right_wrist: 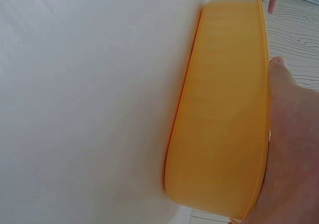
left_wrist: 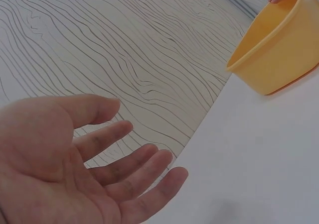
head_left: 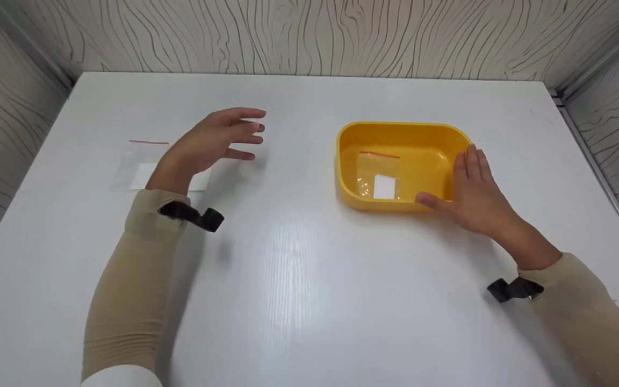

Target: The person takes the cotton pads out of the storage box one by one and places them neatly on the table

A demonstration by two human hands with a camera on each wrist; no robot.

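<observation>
A yellow plastic box [head_left: 407,205] stands at the right of the table in the head view. Over its near right corner lies my right hand [head_left: 473,196], fingers extended along the right rim and thumb across the front rim. Inside the box is a small clear zip bag [head_left: 378,164] with a red seal line and a white piece. My left hand [head_left: 215,134] hovers left of the box, fingers apart and loosely bent, palm bare in the left wrist view. Beneath that wrist lies a larger zip bag [head_left: 127,166] with a red line and white contents, partly hidden by the arm.
The white table [head_left: 288,279] runs back to a wood-grain patterned wall [head_left: 309,37], with similar panels at both sides. A black wrist camera mount [head_left: 202,217] juts from the left sleeve, and another mount [head_left: 513,289] from the right.
</observation>
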